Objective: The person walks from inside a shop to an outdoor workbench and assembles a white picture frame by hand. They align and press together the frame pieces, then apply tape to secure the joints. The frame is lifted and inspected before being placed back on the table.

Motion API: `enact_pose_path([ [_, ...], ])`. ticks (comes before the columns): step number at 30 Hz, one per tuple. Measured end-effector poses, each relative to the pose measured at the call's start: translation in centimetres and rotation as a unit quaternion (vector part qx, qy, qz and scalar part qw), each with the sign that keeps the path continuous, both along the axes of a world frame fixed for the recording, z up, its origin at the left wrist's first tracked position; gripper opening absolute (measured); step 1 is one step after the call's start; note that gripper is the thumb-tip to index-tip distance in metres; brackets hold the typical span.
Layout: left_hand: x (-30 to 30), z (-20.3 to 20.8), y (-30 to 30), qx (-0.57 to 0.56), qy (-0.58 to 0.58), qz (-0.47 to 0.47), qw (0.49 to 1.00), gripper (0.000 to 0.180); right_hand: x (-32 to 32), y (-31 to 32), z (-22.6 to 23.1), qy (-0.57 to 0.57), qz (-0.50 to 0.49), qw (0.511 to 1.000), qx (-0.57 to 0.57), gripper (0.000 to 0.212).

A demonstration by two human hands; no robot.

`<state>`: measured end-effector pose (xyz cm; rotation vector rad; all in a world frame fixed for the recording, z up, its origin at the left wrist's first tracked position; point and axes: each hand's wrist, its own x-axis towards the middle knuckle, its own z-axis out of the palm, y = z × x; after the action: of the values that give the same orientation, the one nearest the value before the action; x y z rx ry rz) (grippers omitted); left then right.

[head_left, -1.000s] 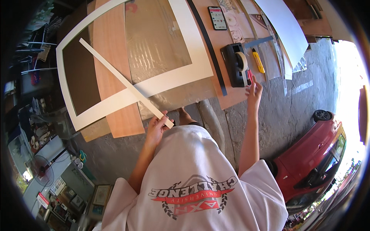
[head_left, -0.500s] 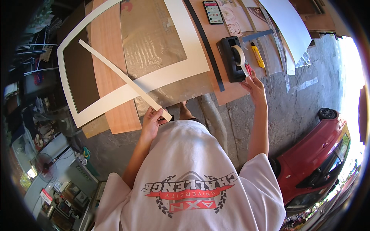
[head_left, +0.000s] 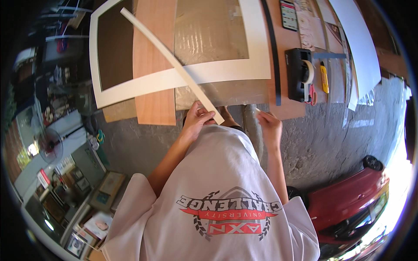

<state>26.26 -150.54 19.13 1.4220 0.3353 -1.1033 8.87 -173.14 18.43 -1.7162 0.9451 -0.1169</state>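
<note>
My left hand (head_left: 196, 122) is closed around the near end of a long cream strip (head_left: 176, 65). The strip slants up and left across a large white mat frame (head_left: 226, 71) on the table. My right hand (head_left: 271, 129) is pinched, apart from the strip, just off the table's near edge. A small pale piece of tape (head_left: 257, 111) shows at its fingertips. Right of the mat frame stands a black tape dispenser (head_left: 295, 74) with a cream tape roll (head_left: 308, 71). Red-handled scissors (head_left: 312, 95) lie beside it, partly hidden.
A yellow cutter (head_left: 324, 78), a phone (head_left: 288, 15) and a dark strip (head_left: 275, 56) lie on the table's right part, near white sheets (head_left: 359, 48). A brown wood panel (head_left: 154, 108) lies under the mat frame. A red car (head_left: 344, 195) stands at right, a fan (head_left: 51, 143) at left.
My right hand has left the tape dispenser and come left and nearer, with a piece of tape. My left hand keeps its hold on the strip. The whole view has shifted.
</note>
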Motion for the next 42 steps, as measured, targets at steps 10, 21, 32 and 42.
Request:
enact_pose_path([
  [10,-0.3,-0.2,1.7,-0.057,0.013,0.048,0.997,0.020,12.6,5.1,0.8,0.048,0.197,0.947,0.251,0.015],
  [21,-0.1,0.0,1.9,-0.095,0.038,0.087,0.991,0.020,13.9,5.5,1.7,0.091,0.241,0.934,0.248,0.014],
  [32,0.2,0.3,1.2,-0.080,0.048,0.085,0.992,0.020,13.4,4.8,1.5,0.101,0.264,0.936,0.211,0.013],
  [42,0.2,0.0,1.1,-0.091,0.055,0.098,0.989,0.017,13.6,4.8,1.8,0.097,0.250,0.941,0.206,0.013],
])
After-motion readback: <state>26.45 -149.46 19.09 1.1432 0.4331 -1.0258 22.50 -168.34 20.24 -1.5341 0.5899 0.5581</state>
